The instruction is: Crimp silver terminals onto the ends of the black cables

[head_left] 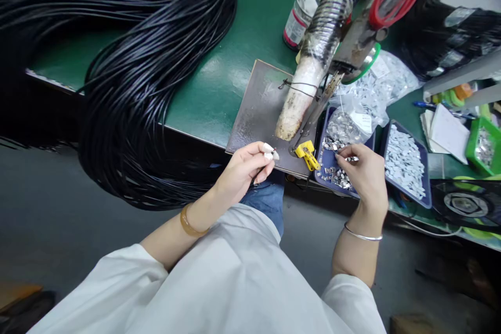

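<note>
"Where's the black wire point(257, 174)?"
"The left hand point(251, 163) pinches it, leaning to one o'clock."
"And the shiny bits point(338, 176)?"
"At three o'clock from there, in the blue tray point(334, 187). The right hand point(360, 168) is nearer; I can't tell if its fingers pinch one."

Cables point(168, 47): on your left, across the table point(203, 99) and over its near edge.
Board point(250, 107): before you, beneath the pipe point(299, 96), your left hand point(248, 167) by its near edge.
Jar point(294, 26): behind the board.
First tray point(333, 187): right of the board, metal pieces point(340, 178) inside, your right hand point(363, 169) above.
Second tray point(427, 190): farther right.
Bin point(473, 141): right of the papers point(450, 133).
</note>
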